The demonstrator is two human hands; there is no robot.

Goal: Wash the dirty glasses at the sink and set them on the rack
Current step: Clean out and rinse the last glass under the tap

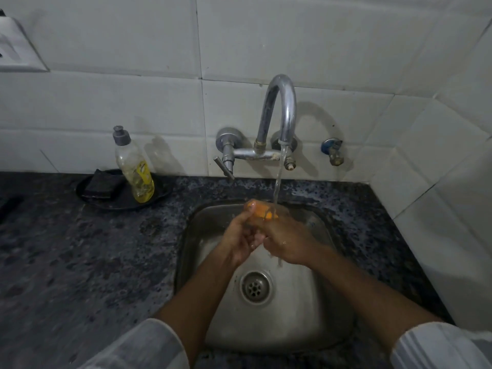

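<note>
Over the steel sink (332, 310) both my hands hold one small orange-tinted glass (262, 210), blurred and mostly hidden by my fingers. My left hand (239, 241) grips it from the left and my right hand (288, 242) from the right, their fingers touching. Water runs from the curved tap (282, 107) in a thin stream (278, 182) straight onto the glass and my right hand. No rack is in view.
A dish-soap bottle (134, 169) with yellow liquid stands on a black tray (90, 194) beside a dark scrub pad (102, 183), left of the sink on the speckled counter (80, 262). The drain (256, 287) lies below my hands. A small side tap (334, 153) sticks out of the tiled wall.
</note>
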